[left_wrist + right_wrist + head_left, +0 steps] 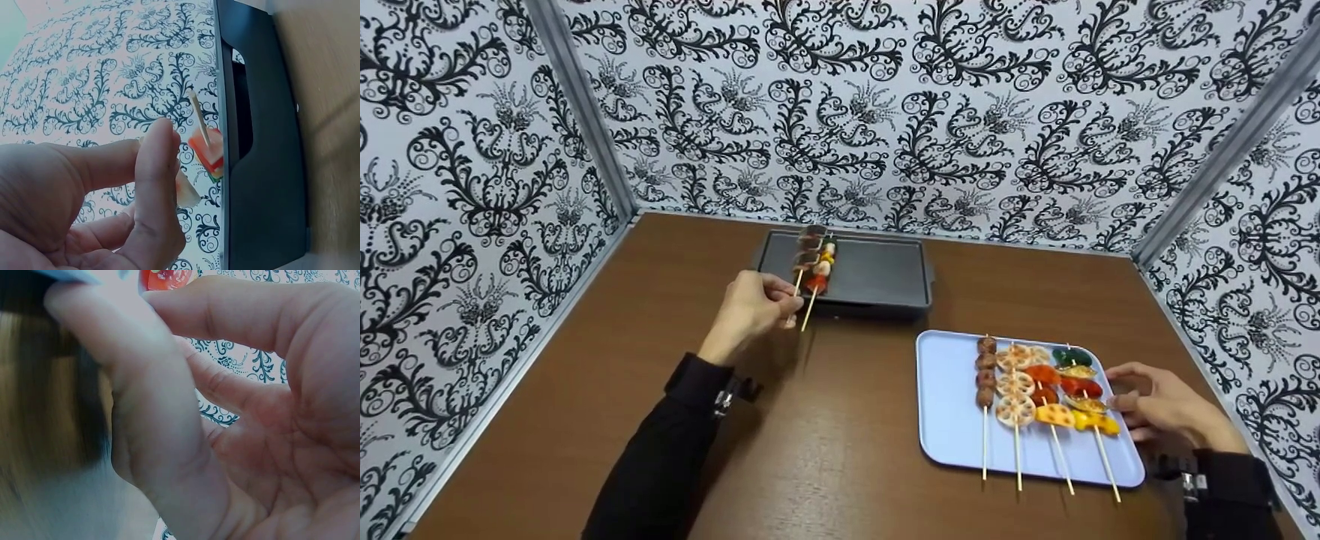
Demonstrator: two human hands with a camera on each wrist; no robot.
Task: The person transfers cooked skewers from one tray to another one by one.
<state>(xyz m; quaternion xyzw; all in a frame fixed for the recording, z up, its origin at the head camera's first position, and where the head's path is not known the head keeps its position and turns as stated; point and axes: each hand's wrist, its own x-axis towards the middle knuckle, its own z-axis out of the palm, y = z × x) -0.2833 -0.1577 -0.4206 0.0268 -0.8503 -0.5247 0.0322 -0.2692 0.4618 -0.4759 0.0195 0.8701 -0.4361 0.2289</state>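
Note:
My left hand (756, 304) pinches the bare stick of a skewer (809, 247) with dark brown-edged slices, held at the left side of a dark grey griddle plate (879, 268). Right beside it, a vegetable skewer (819, 279) lies on the griddle, its stick jutting over the front edge. In the left wrist view, thumb and fingers meet, largely hiding the held stick. My right hand (1170, 405) grips the right rim of a pale blue tray (951, 420); the right wrist view shows thumb and finger at the tray's edge.
On the tray lie a meatball skewer (985, 375), a lotus root skewer (1015, 411) and two mixed vegetable skewers, their sticks toward me. The brown table (825, 442) is bounded by patterned walls (840, 112) at the back and sides.

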